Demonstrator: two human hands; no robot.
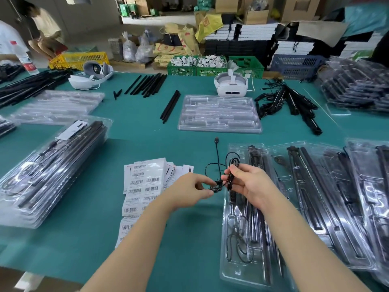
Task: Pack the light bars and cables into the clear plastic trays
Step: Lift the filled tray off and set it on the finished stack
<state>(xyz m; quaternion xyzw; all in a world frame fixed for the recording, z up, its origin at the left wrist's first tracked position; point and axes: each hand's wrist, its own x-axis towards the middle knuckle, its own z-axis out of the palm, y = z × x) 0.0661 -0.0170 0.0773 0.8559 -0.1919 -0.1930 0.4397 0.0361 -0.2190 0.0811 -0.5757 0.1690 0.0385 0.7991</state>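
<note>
Roughly mid-job, judging by the table:
Hands: left hand pinches a small coil of black cable; right hand grips the looped strands of the same cable, fingers curled round them. Both clamped on it, held just above the table's front, btwn the labels and the nearest tray.
Cable: partly bundled; one loose end w/ plug lies out on the green table. Looks like coiling in progress, not yet stowed.
Nearest tray: right under right hand; already has light bars and a cable loop in its lower pocket. Prob. where this cable goes, can't be sure.
Done: filled trays overlapping to the right; stack of packed trays at left; another pile far right.
Left: empty tray at centre, more empties far left; loose black bars and a pair beside the empty tray; tangle of bars + cables right of it.
Other: barcode labels spread by left hand; white headset behind the empty tray.
</note>
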